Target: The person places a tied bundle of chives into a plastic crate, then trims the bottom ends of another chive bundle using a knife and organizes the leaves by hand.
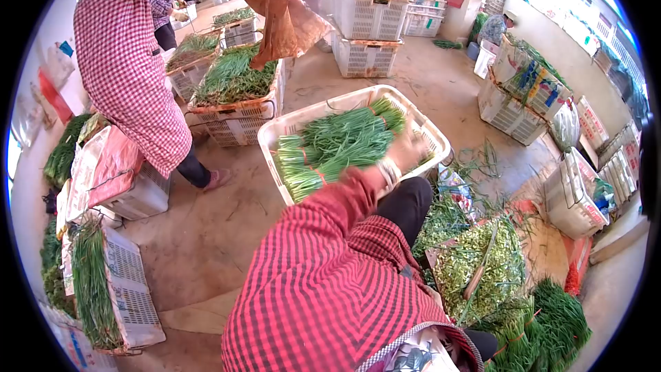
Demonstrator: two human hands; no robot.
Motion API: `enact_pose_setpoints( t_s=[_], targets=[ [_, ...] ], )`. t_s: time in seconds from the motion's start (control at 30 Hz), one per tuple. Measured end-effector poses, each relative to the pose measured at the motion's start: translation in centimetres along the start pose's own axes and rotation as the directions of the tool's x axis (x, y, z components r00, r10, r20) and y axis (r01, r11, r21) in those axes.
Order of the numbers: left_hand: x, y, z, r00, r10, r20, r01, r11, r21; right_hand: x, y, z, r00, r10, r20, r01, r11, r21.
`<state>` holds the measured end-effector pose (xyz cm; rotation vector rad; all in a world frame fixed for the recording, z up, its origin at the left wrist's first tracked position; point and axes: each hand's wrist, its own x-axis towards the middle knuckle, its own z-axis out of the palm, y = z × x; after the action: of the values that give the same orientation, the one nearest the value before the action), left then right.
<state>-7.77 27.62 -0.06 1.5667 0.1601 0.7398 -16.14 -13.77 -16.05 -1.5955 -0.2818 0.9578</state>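
Observation:
My left hand [406,150], with a pale bracelet at the wrist, reaches over the right side of a white plastic crate [267,141]. The hand is smeared by motion, so its fingers and anything in them cannot be made out. Under and beside it lie bundles of green chives [344,136], several tied with red bands and laid with their pale ends toward the crate's left side. My red checked sleeve [296,248] crosses in front of the crate's near edge and hides part of it. My right hand is not in view.
Chive trimmings [482,269] and tied bunches of greens [558,324] lie at lower right. A filled crate [234,120] stands beyond mine, near a person in a checked coat [131,48] holding a brown sack [282,17]. Stacked crates [372,17] stand behind; another person [494,29] sits farther right.

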Motion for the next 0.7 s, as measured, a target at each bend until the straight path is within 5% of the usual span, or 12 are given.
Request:
enact_pose_setpoints(
  t_s=[0.07, 0.1, 0.17, 0.2, 0.27, 0.37, 0.5, 0.6, 0.67, 0.7],
  targets=[
    [3.5, 6.8, -4.4, 0.945, 0.193, -0.265, -0.076, 0.915, 0.396, 0.1, 0.1, -0.1, 1.000, 0.009, -0.014, -0.009, 1.000, -0.002],
    [8.7, 4.0, -7.5, 0.913, 0.260, -0.313, -0.171, 0.943, 0.285, 0.0, 0.0, -0.1, 1.000, 0.014, -0.020, -0.014, 1.000, 0.002],
    [11.5, 11.1, -11.9, 0.946, 0.128, -0.297, -0.053, 0.968, 0.247, 0.2, -0.2, 0.0, 0.999, 0.022, -0.028, -0.022, 1.000, 0.007],
    [12.5, 14.7, -12.9, 0.901, 0.056, -0.431, -0.019, 0.996, 0.090, 0.3, -0.2, 0.0, 0.999, 0.026, -0.031, -0.026, 1.000, 0.008],
    [14.2, 18.4, -14.7, 0.893, -0.040, -0.447, -0.014, 0.993, -0.117, 0.3, -0.5, 0.0, 0.999, 0.031, -0.038, -0.030, 0.999, 0.011],
    [16.2, 19.7, -16.8, 0.908, 0.031, -0.417, -0.043, 0.999, -0.021, 0.6, -0.9, 0.2, 0.999, 0.024, -0.037, -0.024, 1.000, 0.017],
    [15.5, 15.3, -14.3, 0.988, 0.036, -0.152, -0.051, 0.994, -0.093, 0.2, -0.9, 0.5, 1.000, -0.008, -0.005, 0.008, 0.999, 0.036],
    [11.3, 7.6, -9.1, 0.995, -0.104, -0.003, 0.103, 0.981, -0.164, -0.2, -1.0, 0.6, 0.998, -0.067, -0.004, 0.067, 0.996, 0.053],
    [8.7, -1.4, -5.1, 0.934, 0.264, 0.241, -0.320, 0.917, 0.238, -0.5, -1.0, 1.1, 0.993, -0.088, -0.080, 0.090, 0.996, 0.019],
    [6.1, -4.1, -2.6, 0.839, 0.368, 0.400, -0.497, 0.817, 0.291, -0.7, -1.0, 1.3, 0.984, -0.084, -0.154, 0.083, 0.996, -0.016]
  ],
)
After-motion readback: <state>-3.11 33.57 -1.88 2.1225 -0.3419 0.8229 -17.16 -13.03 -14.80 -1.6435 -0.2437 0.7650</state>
